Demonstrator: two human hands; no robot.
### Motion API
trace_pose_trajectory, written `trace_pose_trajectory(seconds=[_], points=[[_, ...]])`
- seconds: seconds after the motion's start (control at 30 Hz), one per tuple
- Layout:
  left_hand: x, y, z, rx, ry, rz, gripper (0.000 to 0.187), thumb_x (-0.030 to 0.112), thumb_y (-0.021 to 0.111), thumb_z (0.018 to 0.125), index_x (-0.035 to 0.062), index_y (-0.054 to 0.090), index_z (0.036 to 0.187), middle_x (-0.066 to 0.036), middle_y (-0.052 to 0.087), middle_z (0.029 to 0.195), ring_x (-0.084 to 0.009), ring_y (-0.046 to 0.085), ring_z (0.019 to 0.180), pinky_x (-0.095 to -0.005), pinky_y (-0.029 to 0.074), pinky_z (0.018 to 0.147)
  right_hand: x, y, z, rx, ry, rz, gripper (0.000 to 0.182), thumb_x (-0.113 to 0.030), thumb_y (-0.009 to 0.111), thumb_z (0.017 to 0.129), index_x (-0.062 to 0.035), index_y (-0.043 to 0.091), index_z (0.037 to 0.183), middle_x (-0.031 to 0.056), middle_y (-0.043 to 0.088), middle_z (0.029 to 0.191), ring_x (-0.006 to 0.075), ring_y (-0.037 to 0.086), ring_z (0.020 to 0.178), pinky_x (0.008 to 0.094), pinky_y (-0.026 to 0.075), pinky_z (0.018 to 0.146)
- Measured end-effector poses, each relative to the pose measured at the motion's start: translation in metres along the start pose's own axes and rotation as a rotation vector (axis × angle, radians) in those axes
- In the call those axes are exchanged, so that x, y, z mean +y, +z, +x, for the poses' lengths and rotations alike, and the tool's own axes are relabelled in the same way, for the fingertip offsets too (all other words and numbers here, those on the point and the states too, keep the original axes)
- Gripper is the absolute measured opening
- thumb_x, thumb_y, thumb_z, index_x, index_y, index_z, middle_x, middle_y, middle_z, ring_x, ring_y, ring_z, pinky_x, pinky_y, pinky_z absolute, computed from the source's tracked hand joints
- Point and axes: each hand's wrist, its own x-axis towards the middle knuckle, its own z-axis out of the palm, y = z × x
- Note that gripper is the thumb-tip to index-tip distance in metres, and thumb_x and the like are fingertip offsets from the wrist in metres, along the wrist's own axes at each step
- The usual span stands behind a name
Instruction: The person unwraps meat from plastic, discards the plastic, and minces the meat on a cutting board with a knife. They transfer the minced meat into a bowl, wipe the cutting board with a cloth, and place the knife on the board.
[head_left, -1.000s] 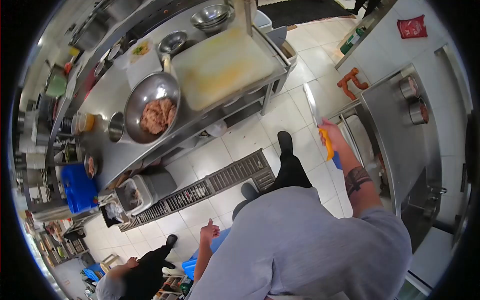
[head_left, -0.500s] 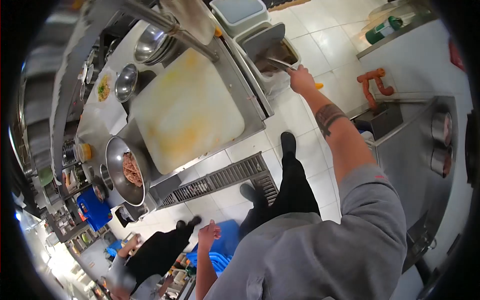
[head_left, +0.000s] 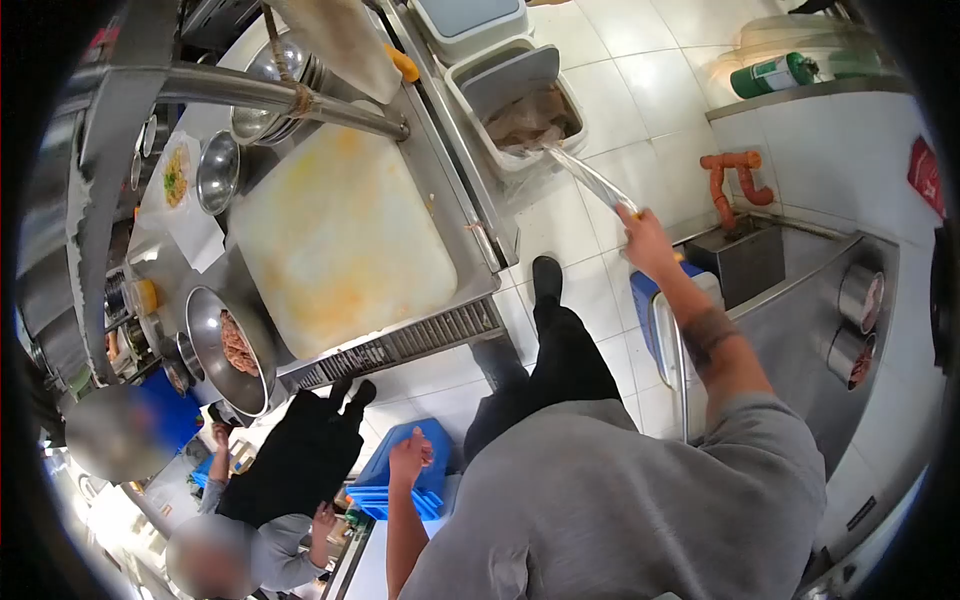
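Note:
My right hand (head_left: pixel 648 240) is closed around a knife (head_left: pixel 588 178) with a yellow handle. Its long blade, smeared by motion, points towards the front rim of a pale bin (head_left: pixel 583 128) with a plastic liner and brownish contents. A grey lid (head_left: pixel 512 82) stands tilted up in the bin's opening. My left hand (head_left: pixel 408 458) hangs low with its fingers curled in and nothing visible in them, over a blue plastic container (head_left: pixel 390 462). A large stained white cutting board (head_left: pixel 345 235) lies on the steel counter. Beside it is a steel bowl (head_left: pixel 205 330) of raw meat strips (head_left: pixel 237 343).
A co-worker in a black apron (head_left: pixel 290 460) is at the lower left; another blurred head is nearby. A steel post (head_left: pixel 290 100) crosses above the board. At the right are a steel sink (head_left: pixel 785 320), an orange pipe (head_left: pixel 735 162) and a blue-and-white cooler (head_left: pixel 660 310).
My right hand has drawn back from the bin, bringing the knife towards my body. My left hand stays low with curled fingers. The view has shifted, and a second person's head now shows.

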Motion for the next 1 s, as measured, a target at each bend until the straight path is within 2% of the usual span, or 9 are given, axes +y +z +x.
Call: trace_pose_trajectory(seconds=[0.13, 0.2, 0.23, 0.3, 0.37, 0.5, 0.63, 0.8, 1.0], points=[[0.021, 0.014, 0.007, 0.003, 0.004, -0.043, 0.063, 0.053, 0.057, 0.108, -0.0058, 0.075, 0.092, -0.012, 0.073, 0.076, -0.0176, 0.070, 0.062, -0.0305, 0.057, 0.058, 0.012, -0.033, -0.046, -0.044, 0.108, 0.086, 0.053, -0.009, 0.065, 0.094, -0.0194, 0.062, 0.146, 0.0210, 0.066, 0.103, 0.0393, 0.069, 0.099, 0.0476, 0.056, 0.089], [0.034, 0.020, 0.009, 0.003, -0.004, -0.050, 0.064, 0.053, 0.057, 0.108, -0.0063, 0.075, 0.093, -0.012, 0.073, 0.076, -0.0177, 0.071, 0.062, -0.0307, 0.057, 0.058, 0.015, -0.018, -0.035, 0.001, 0.134, 0.668, 0.040, -0.015, 0.066, 0.098, -0.0122, 0.067, 0.138, 0.0127, 0.063, 0.081, 0.0296, 0.067, 0.075, 0.0446, 0.058, 0.073], [0.039, 0.023, 0.008, -0.009, 0.031, 0.018, 0.064, 0.053, 0.057, 0.108, -0.0062, 0.075, 0.094, -0.012, 0.074, 0.078, -0.0175, 0.070, 0.062, -0.0305, 0.057, 0.058, -0.004, -0.030, -0.025, -0.005, 0.131, 0.673, 0.040, -0.015, 0.066, 0.098, -0.0122, 0.067, 0.138, 0.0127, 0.063, 0.081, 0.0296, 0.067, 0.075, 0.0446, 0.058, 0.073], [0.048, 0.024, 0.006, -0.012, 0.058, 0.091, 0.063, 0.053, 0.057, 0.108, -0.0061, 0.076, 0.095, -0.012, 0.074, 0.079, -0.0174, 0.070, 0.062, -0.0303, 0.057, 0.059, -0.066, -0.069, 0.014, -0.295, 0.471, 1.086, 0.028, -0.023, 0.063, 0.102, -0.0078, 0.068, 0.125, 0.0071, 0.061, 0.076, 0.0200, 0.061, 0.061, 0.0395, 0.053, 0.055], [0.052, 0.023, 0.003, 0.016, 0.090, 0.117, 0.062, 0.053, 0.057, 0.108, -0.0050, 0.076, 0.096, -0.013, 0.074, 0.080, -0.0171, 0.070, 0.062, -0.0300, 0.057, 0.059, -0.062, -0.033, 0.071, -0.463, 0.419, 1.119, 0.035, -0.023, 0.053, 0.107, -0.0091, 0.063, 0.138, 0.0089, 0.067, 0.087, 0.0169, 0.061, 0.062, 0.0347, 0.049, 0.049], [0.059, 0.022, -0.017, 0.067, 0.035, 0.037, 0.061, 0.052, 0.058, 0.108, -0.0041, 0.077, 0.094, -0.013, 0.074, 0.079, -0.0167, 0.070, 0.063, -0.0298, 0.056, 0.058, -0.076, 0.006, 0.165, -0.396, 0.460, 1.293, 0.023, -0.027, 0.053, 0.107, -0.0062, 0.061, 0.114, 0.0101, 0.066, 0.085, 0.0175, 0.060, 0.061, 0.0354, 0.049, 0.050], [0.035, 0.025, -0.029, 0.088, 0.008, 0.016, 0.061, 0.052, 0.058, 0.108, -0.0033, 0.075, 0.091, -0.012, 0.073, 0.077, -0.0163, 0.070, 0.062, -0.0299, 0.056, 0.058, -0.086, 0.018, 0.205, -0.419, 0.514, 1.289, 0.027, -0.029, 0.054, 0.108, -0.0034, 0.060, 0.115, 0.0111, 0.067, 0.086, 0.0176, 0.060, 0.063, 0.0359, 0.049, 0.050], [0.006, 0.038, -0.022, -0.001, 0.029, 0.115, 0.061, 0.052, 0.054, 0.109, -0.0025, 0.074, 0.091, -0.010, 0.072, 0.075, -0.0170, 0.069, 0.061, -0.0302, 0.056, 0.058, -0.057, 0.018, 0.145, -0.374, 0.328, 1.077, 0.035, -0.037, 0.058, 0.109, -0.0020, 0.064, 0.106, 0.0091, 0.065, 0.075, 0.0169, 0.058, 0.053, 0.0329, 0.046, 0.044], [0.049, 0.066, 0.001, -0.087, 0.073, 0.140, 0.062, 0.052, 0.053, 0.109, -0.0027, 0.074, 0.092, -0.009, 0.072, 0.075, -0.0167, 0.068, 0.061, -0.0310, 0.055, 0.059, 0.008, 0.017, -0.053, -0.292, 0.480, 1.015, 0.033, -0.041, 0.060, 0.108, -0.0088, 0.071, 0.108, 0.0051, 0.061, 0.067, 0.0142, 0.053, 0.043, 0.0321, 0.041, 0.039]])
